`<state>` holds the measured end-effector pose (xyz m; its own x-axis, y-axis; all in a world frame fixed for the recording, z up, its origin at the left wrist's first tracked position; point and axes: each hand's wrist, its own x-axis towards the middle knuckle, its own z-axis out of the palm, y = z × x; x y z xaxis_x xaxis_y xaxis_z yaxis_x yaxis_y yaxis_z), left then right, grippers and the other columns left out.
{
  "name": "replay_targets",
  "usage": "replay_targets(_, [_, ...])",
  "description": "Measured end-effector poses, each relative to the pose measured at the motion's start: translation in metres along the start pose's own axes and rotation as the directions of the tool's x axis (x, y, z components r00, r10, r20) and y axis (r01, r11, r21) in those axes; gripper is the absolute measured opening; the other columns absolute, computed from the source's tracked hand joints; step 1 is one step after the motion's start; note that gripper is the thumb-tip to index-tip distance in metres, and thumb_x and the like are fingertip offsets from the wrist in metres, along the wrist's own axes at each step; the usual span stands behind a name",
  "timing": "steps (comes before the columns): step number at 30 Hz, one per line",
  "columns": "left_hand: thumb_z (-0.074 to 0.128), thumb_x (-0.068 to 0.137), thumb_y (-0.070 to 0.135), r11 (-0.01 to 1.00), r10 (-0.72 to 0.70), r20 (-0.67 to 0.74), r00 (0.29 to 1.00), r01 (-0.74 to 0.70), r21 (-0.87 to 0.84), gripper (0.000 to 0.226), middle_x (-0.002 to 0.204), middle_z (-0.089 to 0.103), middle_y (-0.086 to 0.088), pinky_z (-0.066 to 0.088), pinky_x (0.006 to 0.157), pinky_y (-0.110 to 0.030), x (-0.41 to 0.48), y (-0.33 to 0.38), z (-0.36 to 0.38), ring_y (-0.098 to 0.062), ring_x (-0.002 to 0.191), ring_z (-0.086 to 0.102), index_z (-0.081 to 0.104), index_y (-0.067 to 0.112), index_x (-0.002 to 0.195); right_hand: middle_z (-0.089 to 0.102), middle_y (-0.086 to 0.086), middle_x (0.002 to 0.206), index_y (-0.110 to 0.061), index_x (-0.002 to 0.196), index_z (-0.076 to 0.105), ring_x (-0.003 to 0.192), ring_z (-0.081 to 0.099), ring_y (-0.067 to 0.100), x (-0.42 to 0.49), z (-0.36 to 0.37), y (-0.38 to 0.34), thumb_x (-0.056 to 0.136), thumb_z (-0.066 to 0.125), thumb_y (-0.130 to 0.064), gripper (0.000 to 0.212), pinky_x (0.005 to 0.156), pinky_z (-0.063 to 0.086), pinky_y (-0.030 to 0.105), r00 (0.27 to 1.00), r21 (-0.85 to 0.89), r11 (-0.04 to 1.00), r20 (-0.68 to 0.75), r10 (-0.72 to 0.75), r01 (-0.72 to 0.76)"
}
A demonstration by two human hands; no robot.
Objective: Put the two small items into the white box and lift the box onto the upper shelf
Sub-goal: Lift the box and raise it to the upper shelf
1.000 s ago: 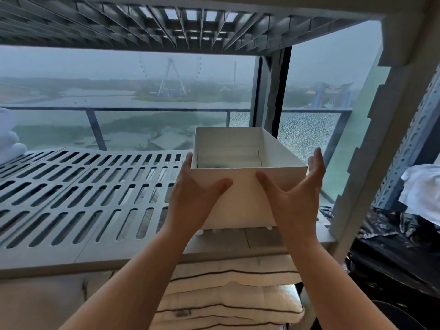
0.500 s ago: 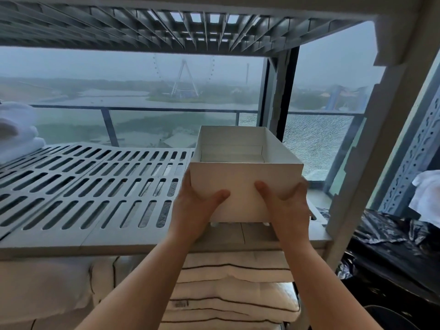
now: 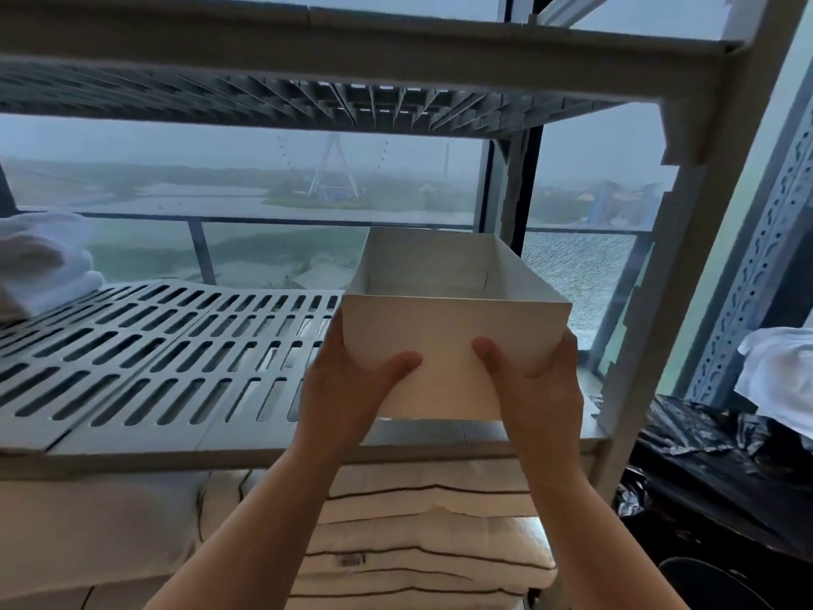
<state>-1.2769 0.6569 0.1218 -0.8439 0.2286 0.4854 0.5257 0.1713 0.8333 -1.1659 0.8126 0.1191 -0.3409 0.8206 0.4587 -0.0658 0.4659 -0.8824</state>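
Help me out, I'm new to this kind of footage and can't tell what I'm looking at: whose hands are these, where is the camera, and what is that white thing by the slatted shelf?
There is no machine here. A person wears a wide-angle camera on the head, so you look forward and down along their own arms. The left hand and right hand grip an open white box from both sides, thumbs on its near wall. From this angle its contents cannot be seen. The box is at the right end of a grey slatted shelf; whether its bottom touches the shelf is unclear. Folded white towels sit at the shelf's far left. Another slatted shelf, the upper shelf, hangs above. Striped cushions are stacked underneath.
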Motion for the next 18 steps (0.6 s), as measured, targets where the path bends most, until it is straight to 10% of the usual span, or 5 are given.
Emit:
replay_targets(12, [0.077,0.046,0.076,0.998,-0.011,0.001,1.0,0.011,-0.069,0.092,0.107,0.061,0.027,0.056,0.079,-0.035,-0.075,0.024,-0.087,-0.005,0.098,0.063,0.045,0.05,0.128,0.055,-0.029,0.104,-0.046,0.131,0.036,0.098,0.06,0.01,-0.103,-0.038,-0.061,0.056,0.063,-0.088,0.09,0.07,0.045,0.022,0.998,-0.02,0.998,-0.027,-0.063,0.063])
replay_targets(18, [0.075,0.048,0.077,0.997,0.028,-0.003,1.0,-0.028,-0.078,0.097,0.113,0.062,0.021,0.057,0.084,-0.044,-0.098,0.047,-0.115,-0.011,0.102,0.063,0.043,0.047,0.134,0.057,-0.02,0.113,-0.045,0.131,0.037,0.107,0.061,0.017,-0.127,-0.057,-0.092,0.06,0.07,-0.081,0.086,0.088,0.055,0.05,0.998,0.007,0.998,-0.007,-0.07,0.07])
